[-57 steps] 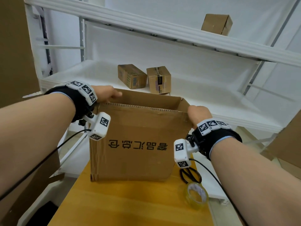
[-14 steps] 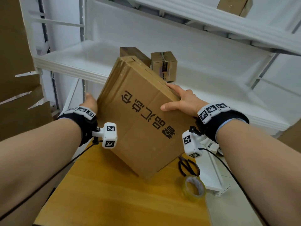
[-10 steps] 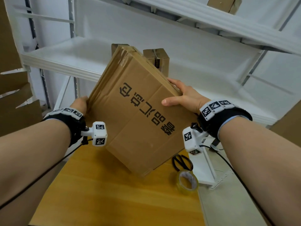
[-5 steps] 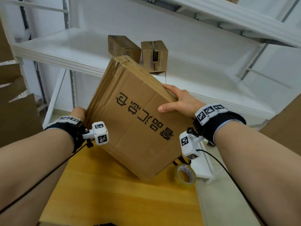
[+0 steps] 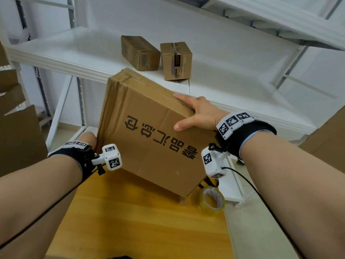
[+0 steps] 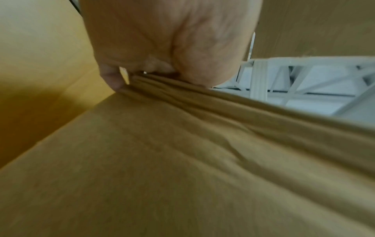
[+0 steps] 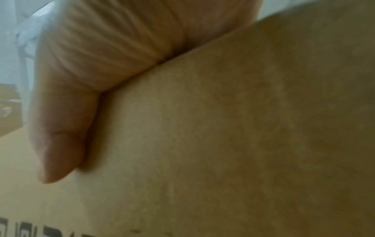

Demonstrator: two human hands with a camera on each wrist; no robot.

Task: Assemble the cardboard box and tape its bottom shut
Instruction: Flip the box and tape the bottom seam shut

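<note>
- Brown printed cardboard box (image 5: pixel 149 131), tilted on one corner over the wooden table (image 5: pixel 130 221), between both hands.
- Right hand (image 5: pixel 197 114) grips its upper edge; left hand (image 6: pixel 166 40) clutches the folded flaps.
- Clear tape roll (image 5: pixel 212 200) beside it; white shelving (image 5: pixel 74 53) behind.

hands: 2, left hand (image 5: pixel 89 139), right hand (image 5: pixel 197 114) | large cardboard box (image 5: pixel 149 139): 1 | small boxes on shelf: 2, first (image 5: pixel 140 52), second (image 5: pixel 176 60) | tape roll (image 5: pixel 212 200): 1 | wooden table (image 5: pixel 140 221): 1
</note>
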